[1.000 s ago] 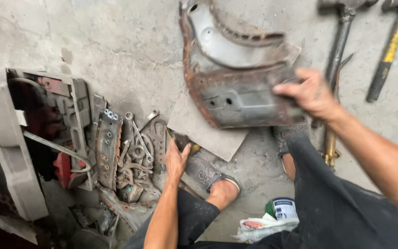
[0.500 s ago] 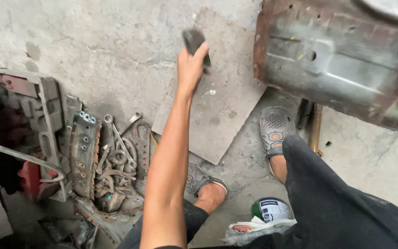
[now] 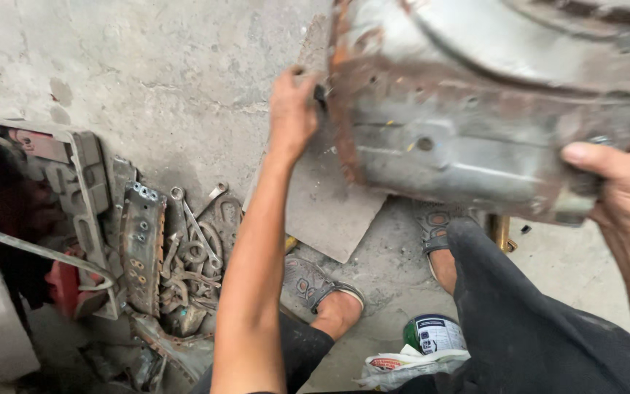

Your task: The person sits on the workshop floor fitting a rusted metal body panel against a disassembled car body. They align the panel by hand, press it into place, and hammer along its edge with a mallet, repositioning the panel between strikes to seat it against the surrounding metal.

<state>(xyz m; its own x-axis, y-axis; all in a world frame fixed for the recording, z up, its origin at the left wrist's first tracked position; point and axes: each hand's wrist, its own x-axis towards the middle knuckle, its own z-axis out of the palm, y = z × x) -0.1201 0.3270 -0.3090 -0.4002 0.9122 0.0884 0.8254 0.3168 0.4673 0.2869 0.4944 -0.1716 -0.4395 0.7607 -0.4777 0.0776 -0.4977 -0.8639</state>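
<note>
A large rusty sheet-metal panel point(image 3: 475, 124) is lifted close to the camera and fills the upper right of the head view. My right hand point(image 3: 610, 182) grips its right end, thumb on the face. My left hand point(image 3: 293, 109) is closed around a small dark tool and presses against the panel's left edge. Beneath the panel a flat piece of cardboard point(image 3: 329, 211) lies on the concrete floor.
A pile of wrenches and metal parts point(image 3: 191, 255) lies at left beside an open tool case point(image 3: 52, 211). A small tin point(image 3: 435, 334) sits on a crumpled bag by my feet. My legs and sandals fill the bottom centre.
The panel has been raised off the cardboard toward the camera. My left hand moved from the wrenches up to a dark tool, then to the panel's left edge.
</note>
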